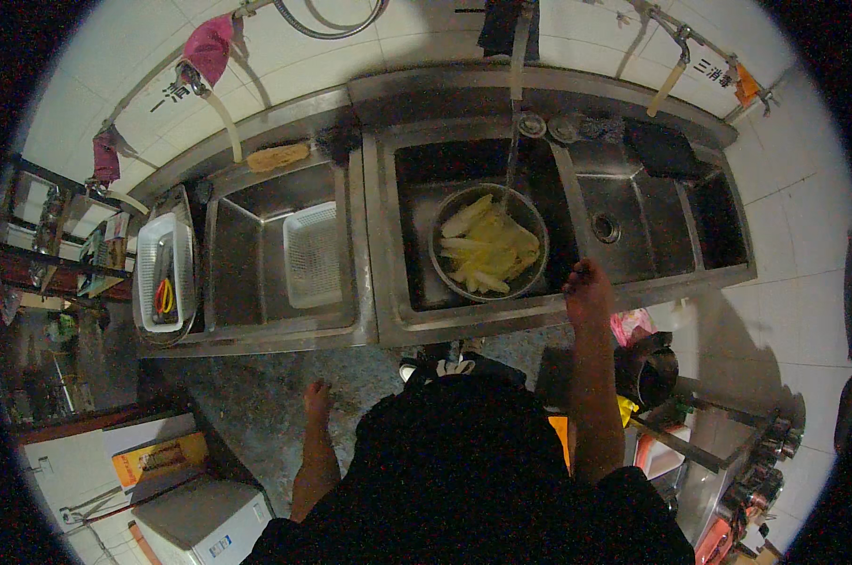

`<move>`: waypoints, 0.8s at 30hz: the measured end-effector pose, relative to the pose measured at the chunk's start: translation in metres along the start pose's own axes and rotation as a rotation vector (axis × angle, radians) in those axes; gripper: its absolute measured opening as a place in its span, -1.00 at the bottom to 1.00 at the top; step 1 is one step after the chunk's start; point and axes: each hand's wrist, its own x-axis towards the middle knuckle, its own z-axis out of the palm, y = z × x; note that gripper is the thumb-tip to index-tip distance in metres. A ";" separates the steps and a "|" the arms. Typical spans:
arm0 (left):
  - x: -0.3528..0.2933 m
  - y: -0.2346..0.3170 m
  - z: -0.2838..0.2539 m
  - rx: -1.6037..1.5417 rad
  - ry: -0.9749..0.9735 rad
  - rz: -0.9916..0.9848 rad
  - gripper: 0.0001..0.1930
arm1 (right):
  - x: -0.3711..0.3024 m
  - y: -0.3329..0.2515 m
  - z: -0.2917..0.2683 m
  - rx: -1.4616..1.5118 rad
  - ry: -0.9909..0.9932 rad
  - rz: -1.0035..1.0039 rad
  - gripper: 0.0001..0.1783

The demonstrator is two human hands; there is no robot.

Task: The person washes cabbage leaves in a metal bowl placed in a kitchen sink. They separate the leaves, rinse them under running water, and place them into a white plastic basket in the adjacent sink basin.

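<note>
A round metal basin (438, 262) stands in the middle sink. Pale yellow-green leaves (490, 247), which look like Chinese cabbage, fill it. From the hose on the tap (519, 66), a thin stream of water runs down into the basin's far side. My right hand (588, 289) is over the sink's front rim, right of the basin and apart from it. Its fingers are curled in, and nothing shows in them. Low on the left, my left hand (318, 399) hangs over the floor, away from the sinks. It is small and dim, so its finger position is unclear.
A white plastic basket (313, 256) sits in the left sink (247, 273). Further left, another white basket (162, 273) holds red and yellow handled items. The right sink (647, 202) has a drain. A dark pot (654, 367) and a metal rack (694, 438) stand lower right.
</note>
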 end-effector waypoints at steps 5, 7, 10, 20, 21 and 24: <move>0.018 -0.011 0.005 -0.195 0.029 0.033 -0.53 | 0.009 -0.003 -0.003 -0.087 0.021 0.008 -0.85; 0.026 -0.016 0.008 -0.171 -0.007 0.069 -0.54 | 0.011 -0.004 -0.003 -0.039 0.044 -0.016 -0.83; 0.027 -0.022 0.012 -0.105 -0.021 0.089 -0.56 | 0.005 -0.005 0.004 -0.087 0.076 -0.010 -0.82; 0.011 0.002 0.014 -0.158 -0.059 0.081 -0.53 | 0.011 -0.003 0.027 -0.044 0.034 -0.051 -0.80; 0.009 0.002 0.016 -0.189 -0.006 0.075 -0.54 | 0.016 -0.002 0.026 -0.158 0.003 -0.104 -0.80; 0.001 -0.004 0.021 -0.271 0.154 0.038 -0.55 | 0.027 0.002 0.021 -0.440 -0.061 -0.262 -0.81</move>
